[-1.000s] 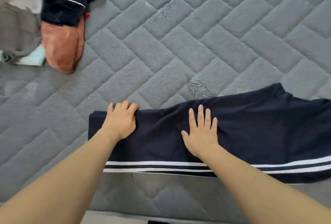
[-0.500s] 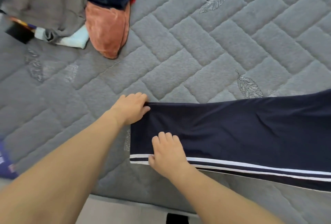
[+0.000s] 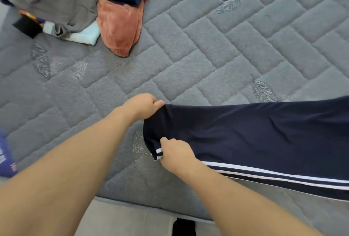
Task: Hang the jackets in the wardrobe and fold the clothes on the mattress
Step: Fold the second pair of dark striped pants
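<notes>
Top left, a heap of grey, rust-orange and navy clothes point(image 3: 79, 5) runs off frame. On the grey quilted mattress point(image 3: 207, 50), my left hand point(image 3: 141, 106) and right hand point(image 3: 175, 153) each pinch the navy white-striped trousers point(image 3: 255, 137), whose right end is cut off.

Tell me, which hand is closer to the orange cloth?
The left hand. It grips the far corner of the navy trousers, just below the orange cloth. The right hand pinches the striped near corner, farther from it.
</notes>
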